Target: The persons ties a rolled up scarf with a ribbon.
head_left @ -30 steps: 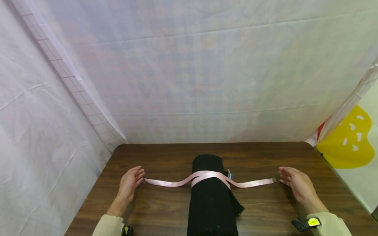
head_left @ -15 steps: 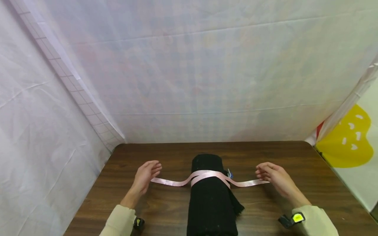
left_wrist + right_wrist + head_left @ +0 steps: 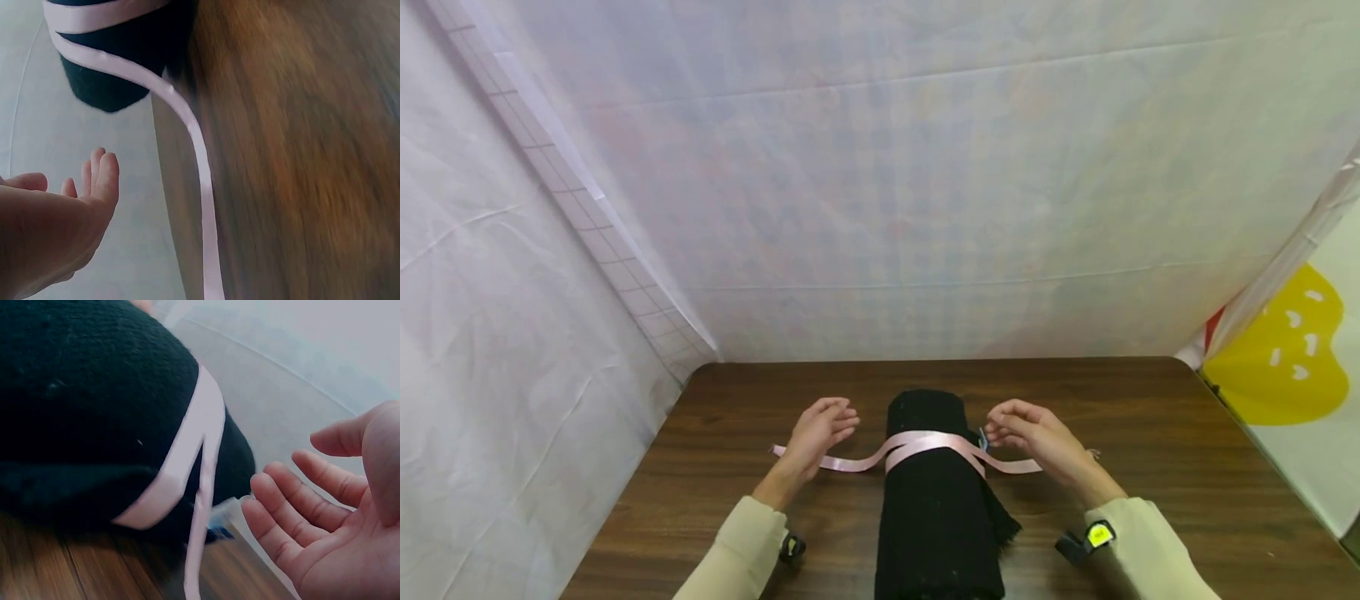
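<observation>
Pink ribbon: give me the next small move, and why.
Probably pinch the pink ribbon on each side of the rolled black fabric: it trails loose both ways, and the left hand and right hand hang empty beside the roll.

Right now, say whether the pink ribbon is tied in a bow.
No bow: the pink ribbon spans the black bundle, its tails loose to either side.
</observation>
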{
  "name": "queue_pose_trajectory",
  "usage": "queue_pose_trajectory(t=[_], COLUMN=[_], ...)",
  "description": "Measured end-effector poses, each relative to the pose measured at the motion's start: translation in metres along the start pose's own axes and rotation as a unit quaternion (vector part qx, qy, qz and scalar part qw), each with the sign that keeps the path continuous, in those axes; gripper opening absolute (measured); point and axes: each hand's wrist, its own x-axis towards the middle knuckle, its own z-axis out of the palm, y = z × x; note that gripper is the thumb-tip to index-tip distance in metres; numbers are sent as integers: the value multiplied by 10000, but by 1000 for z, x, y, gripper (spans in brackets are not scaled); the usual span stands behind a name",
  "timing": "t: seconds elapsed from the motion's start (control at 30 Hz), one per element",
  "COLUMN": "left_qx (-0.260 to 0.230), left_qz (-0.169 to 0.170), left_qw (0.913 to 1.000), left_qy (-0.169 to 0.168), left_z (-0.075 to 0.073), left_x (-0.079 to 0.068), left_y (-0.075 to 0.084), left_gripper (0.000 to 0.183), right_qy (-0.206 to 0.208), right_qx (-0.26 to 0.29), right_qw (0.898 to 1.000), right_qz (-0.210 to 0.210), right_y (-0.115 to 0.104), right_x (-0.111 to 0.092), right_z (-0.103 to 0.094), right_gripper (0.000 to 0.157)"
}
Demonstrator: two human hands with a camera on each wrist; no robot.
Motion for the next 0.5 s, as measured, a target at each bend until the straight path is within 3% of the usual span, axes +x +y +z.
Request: queue_pose_trajectory(t=[0.2,0.5], left_qx=[-117,155], left_qz=[-111,-475], left_qw=[9996,9974], left_qy=[-238,-526], left_z=[15,27], left_x=[4,7], left_y=[-7,-20], left_gripper=[29,35], right_qy=[159,150], right_qx=[12,-182], right_qw=[9997,9985], right_qz=[188,492], right_y=[4,10], right_x=[11,16], right_z=[15,22], right_gripper=[40,34])
